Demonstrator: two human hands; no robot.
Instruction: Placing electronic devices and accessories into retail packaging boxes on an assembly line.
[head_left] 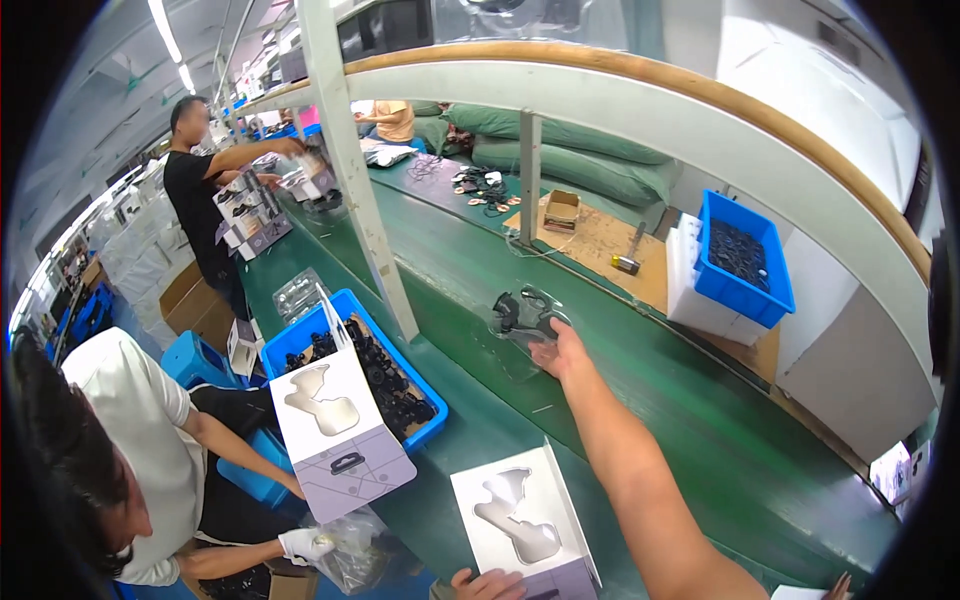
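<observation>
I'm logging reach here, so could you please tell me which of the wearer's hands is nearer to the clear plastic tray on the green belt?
Right. The right hand touches the clear plastic tray; the left hand rests near the white box.

A clear tray [525,318] was found at twelve o'clock on the worktop [640,380]; a parts bin [400,400] at ten, a box [525,520] at six.

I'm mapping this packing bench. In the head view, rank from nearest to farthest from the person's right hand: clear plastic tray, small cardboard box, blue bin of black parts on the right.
1. Clear plastic tray, at the right hand's fingertips on the green belt.
2. Small cardboard box, farther up, across the belt.
3. Blue bin, far right.
</observation>
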